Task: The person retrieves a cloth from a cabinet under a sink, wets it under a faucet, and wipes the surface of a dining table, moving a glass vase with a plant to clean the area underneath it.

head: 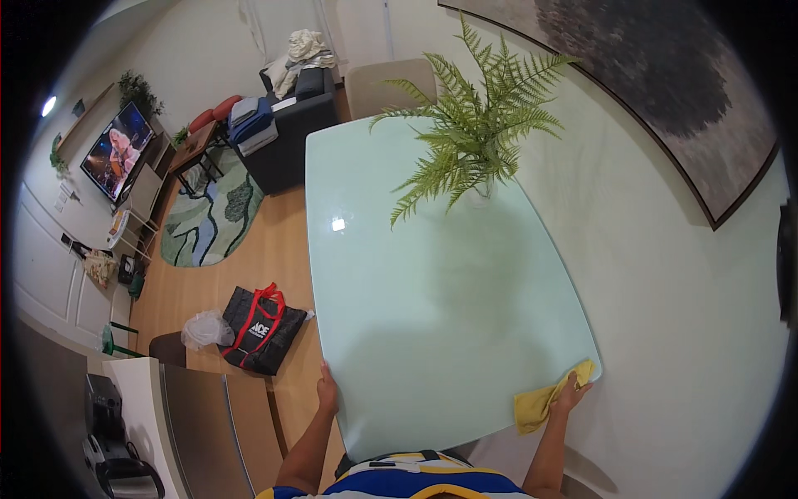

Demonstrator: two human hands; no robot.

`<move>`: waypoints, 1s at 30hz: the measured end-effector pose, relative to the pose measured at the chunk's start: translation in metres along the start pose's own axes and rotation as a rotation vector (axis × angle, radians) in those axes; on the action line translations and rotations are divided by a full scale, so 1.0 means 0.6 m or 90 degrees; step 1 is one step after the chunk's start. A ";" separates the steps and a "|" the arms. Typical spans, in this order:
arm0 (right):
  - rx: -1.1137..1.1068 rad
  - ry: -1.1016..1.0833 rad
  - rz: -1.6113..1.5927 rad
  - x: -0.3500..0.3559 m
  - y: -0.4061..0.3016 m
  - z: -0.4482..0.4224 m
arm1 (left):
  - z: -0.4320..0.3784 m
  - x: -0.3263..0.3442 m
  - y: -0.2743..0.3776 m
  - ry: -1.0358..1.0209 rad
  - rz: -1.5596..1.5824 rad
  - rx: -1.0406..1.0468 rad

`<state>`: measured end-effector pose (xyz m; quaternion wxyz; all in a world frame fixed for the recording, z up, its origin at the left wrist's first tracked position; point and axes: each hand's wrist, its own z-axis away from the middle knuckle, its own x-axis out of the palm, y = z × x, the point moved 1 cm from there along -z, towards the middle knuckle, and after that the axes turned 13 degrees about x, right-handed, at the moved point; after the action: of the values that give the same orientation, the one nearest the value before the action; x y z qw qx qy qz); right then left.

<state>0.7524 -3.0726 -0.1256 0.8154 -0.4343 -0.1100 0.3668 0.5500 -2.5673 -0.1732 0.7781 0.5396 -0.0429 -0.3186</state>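
Observation:
A glass-topped table (399, 293) with a pale green surface spreads out before me. My right hand (568, 395) holds a yellow cloth (535, 408) against the table's near right corner, with part of the cloth hanging over the edge. At the table's left edge rests my left hand (326, 390), holding no loose object; its fingers are partly hidden, so how far they are closed is unclear. A green fern (480, 131) stands in a clear glass vase (481, 192) towards the far right of the tabletop.
A beige chair (389, 87) stands beyond the table, and a wall (661, 324) runs along its right side. On the wooden floor to the left lie a black bag with red handles (265, 330) and a clear plastic bag (206, 329). A dark sofa (280, 146) is farther back.

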 end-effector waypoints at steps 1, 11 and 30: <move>-0.002 -0.003 0.000 0.008 -0.005 0.002 | -0.006 0.008 0.008 0.003 -0.004 -0.001; -0.044 0.017 0.101 0.075 0.020 -0.057 | -0.083 0.037 0.049 0.045 -0.087 0.074; -0.889 -0.429 0.578 0.304 0.271 0.329 | -0.125 0.016 0.036 0.004 -0.015 0.064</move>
<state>0.7016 -2.7646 -0.1612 0.0663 -0.7021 -0.3592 0.6113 0.5982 -2.5072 -0.1880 0.7462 0.5796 -0.0499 -0.3237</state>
